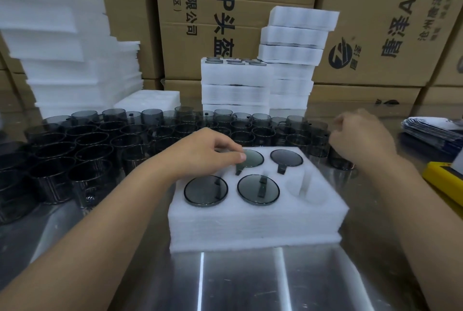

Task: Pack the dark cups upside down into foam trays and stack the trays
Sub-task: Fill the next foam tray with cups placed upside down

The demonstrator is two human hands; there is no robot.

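A white foam tray (pixel 253 220) lies in front of me on the metal table. Dark translucent cups sit upside down in it: two in the front row (pixel 206 190) (pixel 258 189) and two visible in the back row (pixel 286 158). The front right pocket (pixel 305 189) holds nothing. My left hand (pixel 208 153) is curled over the tray's back left, thumb and fingers pinching the edge of a back-row cup (pixel 253 158). My right hand (pixel 360 135) hovers blurred over the right end of the loose cups (pixel 339 161), fingers loosely curled, nothing in them.
Several loose upright dark cups (pixel 100 145) crowd the table behind and left of the tray. Stacks of filled foam trays (pixel 235 85) (pixel 295 35) stand at the back, foam sheets (pixel 62 47) at left, cardboard boxes (pixel 225 10) behind. A yellow object (pixel 443 180) and papers (pixel 431 130) lie right.
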